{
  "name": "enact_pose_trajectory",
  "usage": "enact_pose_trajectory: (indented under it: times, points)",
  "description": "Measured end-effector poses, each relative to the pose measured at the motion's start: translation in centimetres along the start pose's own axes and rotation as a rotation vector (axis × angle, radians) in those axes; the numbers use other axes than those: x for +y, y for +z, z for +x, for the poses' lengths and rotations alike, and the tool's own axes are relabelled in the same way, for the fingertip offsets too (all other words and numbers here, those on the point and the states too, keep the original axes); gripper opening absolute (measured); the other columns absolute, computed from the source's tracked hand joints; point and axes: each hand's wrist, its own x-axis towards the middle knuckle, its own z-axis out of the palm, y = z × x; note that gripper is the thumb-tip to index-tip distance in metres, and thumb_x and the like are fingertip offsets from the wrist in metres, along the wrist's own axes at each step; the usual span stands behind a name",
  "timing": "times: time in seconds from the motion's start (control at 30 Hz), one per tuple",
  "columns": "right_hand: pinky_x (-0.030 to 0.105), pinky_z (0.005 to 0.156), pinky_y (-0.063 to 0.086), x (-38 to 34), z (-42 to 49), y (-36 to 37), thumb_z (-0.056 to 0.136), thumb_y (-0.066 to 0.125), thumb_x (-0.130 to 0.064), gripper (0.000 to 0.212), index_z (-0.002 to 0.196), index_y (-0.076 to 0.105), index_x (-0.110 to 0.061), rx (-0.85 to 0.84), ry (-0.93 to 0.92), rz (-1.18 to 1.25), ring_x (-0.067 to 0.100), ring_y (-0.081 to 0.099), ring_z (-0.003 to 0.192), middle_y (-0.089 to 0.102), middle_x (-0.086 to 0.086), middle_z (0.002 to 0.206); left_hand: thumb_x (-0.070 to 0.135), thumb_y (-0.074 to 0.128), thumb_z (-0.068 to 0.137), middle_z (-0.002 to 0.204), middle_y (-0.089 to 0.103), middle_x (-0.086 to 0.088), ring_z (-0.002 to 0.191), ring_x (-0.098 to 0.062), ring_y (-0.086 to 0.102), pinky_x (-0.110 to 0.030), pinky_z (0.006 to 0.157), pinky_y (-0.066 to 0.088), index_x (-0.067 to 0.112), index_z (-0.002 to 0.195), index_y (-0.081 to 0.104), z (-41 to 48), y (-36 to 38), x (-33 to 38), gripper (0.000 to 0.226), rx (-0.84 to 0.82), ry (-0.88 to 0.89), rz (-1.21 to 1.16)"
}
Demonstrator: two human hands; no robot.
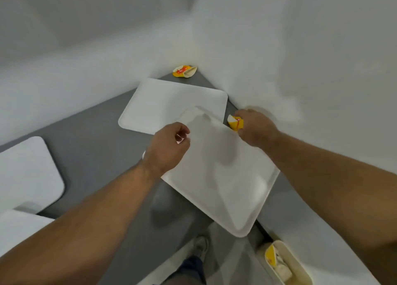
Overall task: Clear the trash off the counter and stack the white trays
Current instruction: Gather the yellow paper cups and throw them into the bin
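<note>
Your left hand point(169, 147) is curling its fingers point(185, 134) onto the left rim of the nearest tray point(225, 177), holding it tilted above the grey surface point(96, 145). Your right hand point(255, 128) is clenching its fingers around one crumpled yellow wrapper point(235, 123) at that tray's far corner. Below, a cream bin point(299, 264) is holding a second wrapper point(271, 258). Three plain white, round-cornered trays are showing clearly: the nearest, a second tray point(171, 104) lying just behind it, and a third tray point(28, 173) lying at left. A red-smeared wrapper point(184, 71) is sitting in the far corner.
</note>
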Motion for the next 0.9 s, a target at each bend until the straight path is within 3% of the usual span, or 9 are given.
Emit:
enact_pose_trajectory:
  times: [0.13,0.23,0.43,0.67,0.8,0.9]
  points:
    - [0.044,0.094,0.051,0.2,4.4,0.7,0.089,0.06,-0.026,0.036,0.125,0.056,-0.024,-0.065,-0.03,-0.193,0.036,0.057,0.116,0.058,0.007,0.127,0.033,0.062,0.089,0.097,0.067,0.019,0.096,-0.002,0.063,-0.027,0.086,0.055,0.035,0.103,0.065,3.5,-1.3,-1.7,0.015,-0.003,0.039,0.035]
    - [0.05,0.09,0.053,-0.3,6.3,0.8,0.091,0.052,-0.022,0.048,0.138,0.045,-0.026,-0.223,-0.021,-0.322,0.04,0.057,0.115,0.057,0.01,0.131,0.032,0.063,0.09,0.099,0.067,0.019,0.097,-0.002,0.063,-0.024,0.086,0.054,0.036,0.105,0.065,5.3,-1.8,-2.8,0.015,-0.002,0.027,0.039]
    - [0.05,0.088,0.055,-1.2,8.9,0.4,0.09,0.055,-0.025,0.049,0.138,0.046,-0.022,-0.305,0.023,-0.346,0.039,0.06,0.11,0.062,0.012,0.124,0.028,0.065,0.093,0.103,0.067,0.018,0.098,-0.003,0.064,-0.022,0.084,0.053,0.033,0.107,0.066,7.7,-1.5,-3.7,0.015,-0.025,0.023,-0.005]
    - [0.04,0.067,0.045,-1.4,8.3,0.6,0.092,0.054,-0.022,0.035,0.126,0.053,-0.029,-0.095,-0.058,-0.424,0.034,0.062,0.094,0.051,0.008,0.112,0.021,0.068,0.09,0.108,0.065,0.013,0.098,-0.005,0.062,-0.019,0.082,0.051,0.026,0.11,0.067,12.3,-0.2,-2.8,0.02,-0.025,0.159,0.021]
    - [0.034,0.058,0.044,-1.1,7.3,-1.0,0.08,0.06,-0.02,0.048,0.122,0.046,-0.037,-0.034,-0.003,-0.269,0.029,0.057,0.078,0.048,0.002,0.108,0.022,0.068,0.089,0.114,0.066,0.007,0.101,-0.009,0.061,-0.026,0.088,0.052,0.024,0.114,0.067,17.6,0.7,-1.6,0.025,-0.055,0.27,0.086]
    - [0.03,0.057,0.042,-1.7,6.5,-2.1,0.078,0.057,-0.022,0.041,0.114,0.046,-0.038,0.14,0.016,-0.131,0.025,0.049,0.071,0.052,-0.001,0.108,0.024,0.067,0.086,0.123,0.065,0.003,0.107,-0.015,0.06,-0.029,0.087,0.048,0.022,0.116,0.069,22.5,1.7,-0.9,0.03,-0.042,0.31,0.182]
